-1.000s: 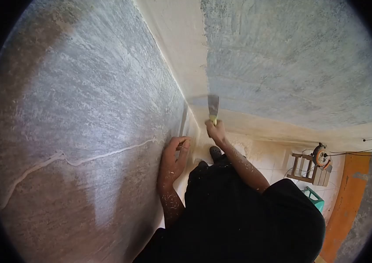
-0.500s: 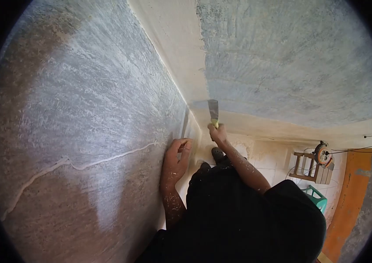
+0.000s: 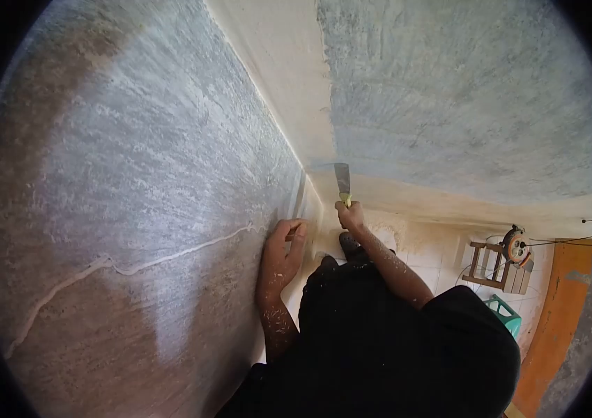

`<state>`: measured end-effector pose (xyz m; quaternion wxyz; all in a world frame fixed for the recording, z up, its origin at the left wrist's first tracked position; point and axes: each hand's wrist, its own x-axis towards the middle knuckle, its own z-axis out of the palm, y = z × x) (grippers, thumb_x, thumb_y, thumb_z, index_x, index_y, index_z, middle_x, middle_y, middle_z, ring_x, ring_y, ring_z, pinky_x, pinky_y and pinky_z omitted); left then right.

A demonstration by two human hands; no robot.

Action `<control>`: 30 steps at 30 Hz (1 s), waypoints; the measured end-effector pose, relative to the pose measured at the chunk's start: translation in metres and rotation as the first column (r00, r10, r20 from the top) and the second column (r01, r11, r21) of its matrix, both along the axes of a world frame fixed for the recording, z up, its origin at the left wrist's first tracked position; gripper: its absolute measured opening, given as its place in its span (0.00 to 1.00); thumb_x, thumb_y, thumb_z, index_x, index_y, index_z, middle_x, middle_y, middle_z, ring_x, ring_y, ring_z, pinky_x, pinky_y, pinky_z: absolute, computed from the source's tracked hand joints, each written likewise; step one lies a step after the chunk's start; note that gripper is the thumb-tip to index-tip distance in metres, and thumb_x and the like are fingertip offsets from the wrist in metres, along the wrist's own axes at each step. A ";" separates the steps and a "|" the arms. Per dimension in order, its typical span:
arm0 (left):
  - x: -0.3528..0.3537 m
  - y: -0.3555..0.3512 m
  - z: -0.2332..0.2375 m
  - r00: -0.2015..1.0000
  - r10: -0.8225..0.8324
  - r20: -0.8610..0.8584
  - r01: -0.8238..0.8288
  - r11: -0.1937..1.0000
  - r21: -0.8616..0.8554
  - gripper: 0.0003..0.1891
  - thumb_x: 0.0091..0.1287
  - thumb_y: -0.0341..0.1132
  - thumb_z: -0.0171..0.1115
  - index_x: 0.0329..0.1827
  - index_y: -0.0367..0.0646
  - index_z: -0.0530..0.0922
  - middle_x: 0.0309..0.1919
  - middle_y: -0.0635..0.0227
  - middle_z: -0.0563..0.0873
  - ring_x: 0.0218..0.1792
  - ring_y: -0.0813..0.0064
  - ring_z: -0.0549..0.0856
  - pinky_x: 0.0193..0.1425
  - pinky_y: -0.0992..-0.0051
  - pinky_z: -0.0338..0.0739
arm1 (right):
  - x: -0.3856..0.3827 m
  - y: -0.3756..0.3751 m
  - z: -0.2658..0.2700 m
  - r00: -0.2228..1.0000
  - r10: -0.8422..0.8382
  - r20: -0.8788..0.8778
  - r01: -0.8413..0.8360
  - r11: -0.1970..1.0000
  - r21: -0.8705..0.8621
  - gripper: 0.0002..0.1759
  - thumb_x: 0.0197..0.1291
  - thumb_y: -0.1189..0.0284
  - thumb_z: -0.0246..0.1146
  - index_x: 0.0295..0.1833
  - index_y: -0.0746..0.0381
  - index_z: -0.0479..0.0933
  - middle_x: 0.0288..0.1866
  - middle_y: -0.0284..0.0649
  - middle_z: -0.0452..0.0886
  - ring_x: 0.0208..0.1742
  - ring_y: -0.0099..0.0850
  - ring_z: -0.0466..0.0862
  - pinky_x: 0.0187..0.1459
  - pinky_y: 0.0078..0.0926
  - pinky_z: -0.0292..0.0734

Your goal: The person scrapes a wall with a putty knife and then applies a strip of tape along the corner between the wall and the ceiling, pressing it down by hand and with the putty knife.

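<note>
My right hand [image 3: 351, 215] is wrapped round the pale yellow-green handle of a putty knife [image 3: 342, 180]. Its wide grey blade points up and lies at or very near the lower part of the blue-grey painted wall [image 3: 463, 90], just right of the corner. My left hand [image 3: 282, 256] is beside the mottled grey wall [image 3: 163, 160] on the left, with fingers curled and their tips close to the thumb; whatever they may hold is hidden. White flecks cover both forearms. A pale wavy line [image 3: 170, 260] runs across the left wall towards my left hand.
A cable reel [image 3: 517, 246] is at a small wooden stool [image 3: 487, 266] on the right, with black cables leading off. Below it is a green plastic stool [image 3: 505, 315]. An orange panel [image 3: 554, 313] stands further right. My feet are on the tiled floor [image 3: 423, 259].
The whole view has shifted slightly, so the walls and stools appear a little to the right. My right hand and the putty knife sit slightly lower in view. Both hands keep their grip shape.
</note>
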<state>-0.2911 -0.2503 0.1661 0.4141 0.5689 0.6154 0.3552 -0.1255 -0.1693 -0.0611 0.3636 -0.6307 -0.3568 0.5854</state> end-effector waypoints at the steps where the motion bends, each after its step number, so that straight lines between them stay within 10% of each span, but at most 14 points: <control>1: 0.000 -0.001 -0.001 1.000 0.011 0.004 -0.011 1.000 0.003 0.13 0.72 0.37 0.51 0.50 0.36 0.76 0.40 0.63 0.82 0.44 0.74 0.81 0.55 0.73 0.72 | -0.003 0.006 0.016 0.998 -0.002 -0.058 0.001 1.000 -0.010 0.17 0.53 0.65 0.59 0.17 0.63 0.69 0.12 0.31 0.68 0.11 0.23 0.68 0.13 0.26 0.63; 15: -0.002 -0.009 -0.004 1.000 -0.002 0.021 0.002 1.000 -0.010 0.12 0.72 0.35 0.52 0.49 0.37 0.77 0.40 0.64 0.82 0.44 0.74 0.81 0.54 0.73 0.72 | -0.003 0.002 0.005 0.997 0.060 0.058 -0.060 0.998 -0.010 0.18 0.53 0.64 0.59 0.19 0.67 0.71 0.13 0.33 0.70 0.15 0.23 0.71 0.16 0.29 0.64; 21: 0.000 -0.007 -0.002 1.000 0.018 -0.003 -0.018 1.000 -0.018 0.12 0.72 0.36 0.52 0.49 0.37 0.77 0.39 0.64 0.82 0.44 0.75 0.81 0.55 0.73 0.72 | -0.038 0.042 0.068 0.994 0.088 0.064 -0.104 0.940 0.325 0.18 0.53 0.64 0.59 0.22 0.69 0.73 0.13 0.33 0.70 0.17 0.21 0.69 0.19 0.32 0.63; 25: 0.001 -0.002 0.000 1.000 0.002 0.006 -0.002 1.000 0.013 0.12 0.72 0.36 0.52 0.49 0.37 0.77 0.39 0.64 0.82 0.44 0.74 0.81 0.55 0.73 0.72 | -0.025 0.002 -0.012 0.996 0.025 -0.085 -0.031 0.997 -0.072 0.16 0.55 0.64 0.58 0.22 0.65 0.71 0.13 0.33 0.70 0.13 0.25 0.70 0.16 0.29 0.65; 30: 0.003 -0.007 0.005 1.000 0.023 0.018 -0.022 0.999 -0.046 0.12 0.72 0.36 0.52 0.49 0.37 0.77 0.40 0.63 0.82 0.45 0.74 0.81 0.55 0.73 0.72 | -0.041 0.003 0.025 0.988 0.067 -0.141 -0.069 0.998 -0.008 0.16 0.55 0.64 0.58 0.20 0.62 0.69 0.12 0.31 0.68 0.11 0.24 0.69 0.13 0.26 0.64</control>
